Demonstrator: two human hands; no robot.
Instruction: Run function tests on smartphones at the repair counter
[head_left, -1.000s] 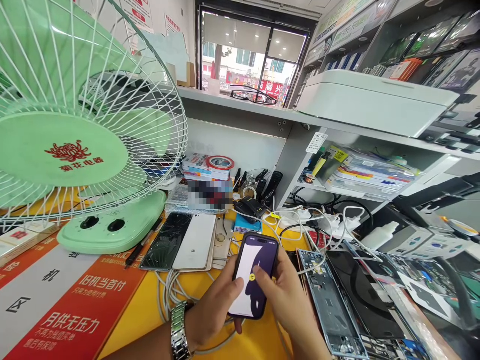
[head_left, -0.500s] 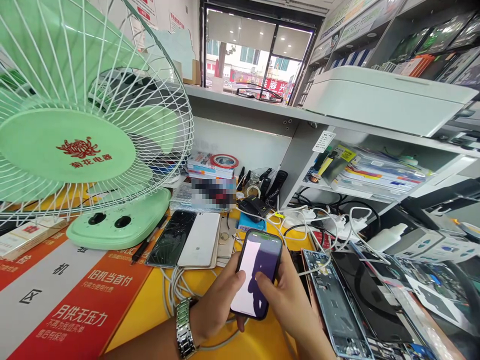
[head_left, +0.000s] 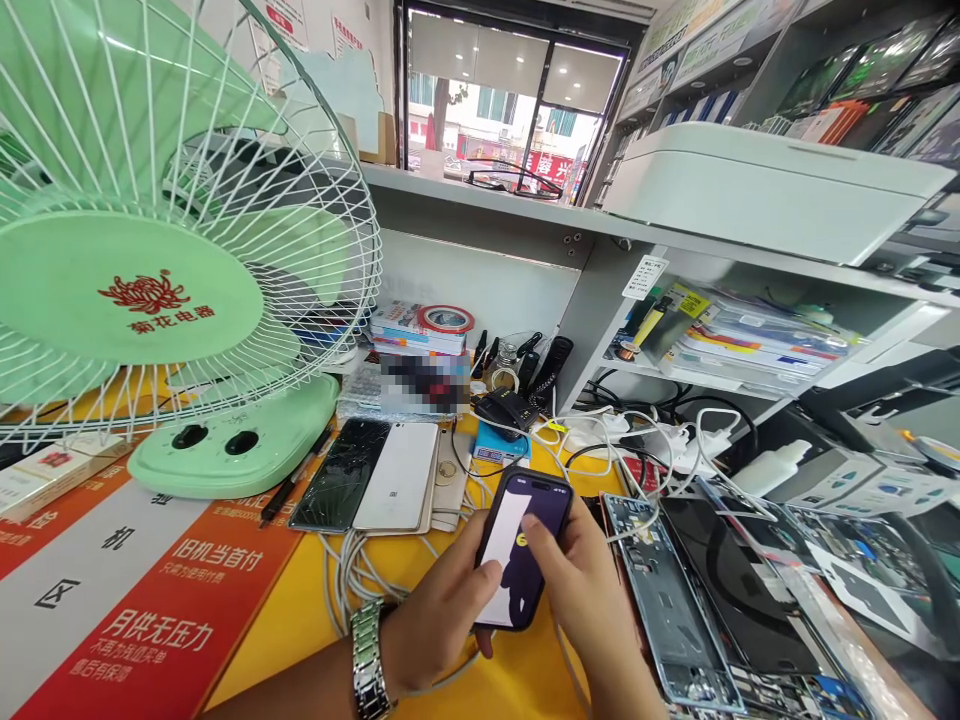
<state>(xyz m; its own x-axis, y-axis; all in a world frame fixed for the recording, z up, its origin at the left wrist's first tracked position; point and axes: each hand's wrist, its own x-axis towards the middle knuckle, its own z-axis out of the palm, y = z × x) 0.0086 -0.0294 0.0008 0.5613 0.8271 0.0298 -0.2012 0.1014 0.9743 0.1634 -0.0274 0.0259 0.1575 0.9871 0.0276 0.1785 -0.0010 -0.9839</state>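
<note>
Shifted higher over the lit phone (head_left: 517, 568), the thumb (head_left: 540, 545) of the right hand (head_left: 581, 580) hovers or taps, the left hand (head_left: 431, 615) sharing the grip around it, on-screen use apparently unfinished.

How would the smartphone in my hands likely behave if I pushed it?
The smartphone is probably stiff, being a flat slab. Its smooth-looking screen may be slippery and perhaps fragile. That flatness makes rolling unlikely.
</note>
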